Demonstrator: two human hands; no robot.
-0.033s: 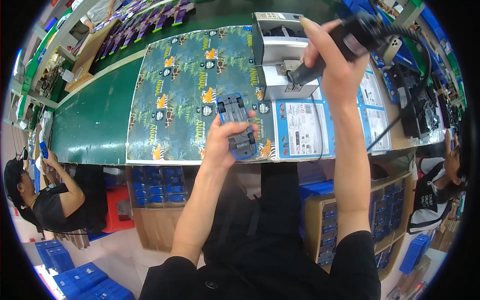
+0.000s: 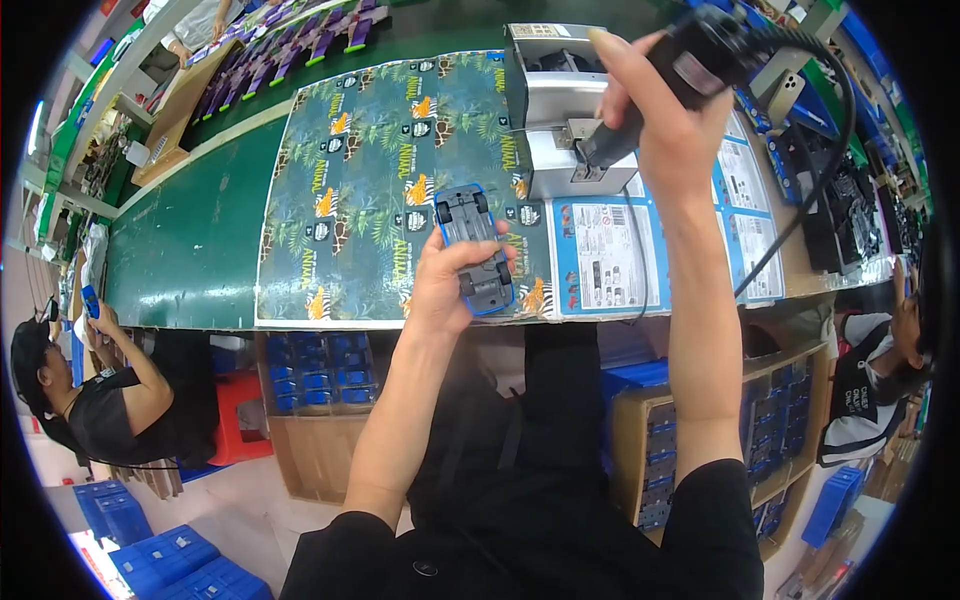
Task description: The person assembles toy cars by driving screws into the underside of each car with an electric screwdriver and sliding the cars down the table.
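My left hand (image 2: 445,275) grips a blue toy car (image 2: 470,230) turned underside up, its grey base and black wheels showing. The thumb presses across the base. A black electric screwdriver (image 2: 690,70) is in my right hand (image 2: 675,135), fingers wrapped round its body. Its nose points down to the left, at the small front block of a metal screw feeder (image 2: 570,105). Whether the bit touches that block I cannot tell. The car is held over the near edge of a printed animal-pattern sheet (image 2: 370,200) on the green bench.
The screwdriver's cable (image 2: 850,130) loops down on the right across blue-and-white printed sheets (image 2: 610,270). Cartons of blue car parts (image 2: 640,460) stand below the bench. Purple toy parts (image 2: 290,60) lie at the far left. A person (image 2: 100,390) sits left, another (image 2: 870,390) right.
My right hand and the screwdriver have shifted very slightly to the left. The left hand and the toy car stay almost the same.
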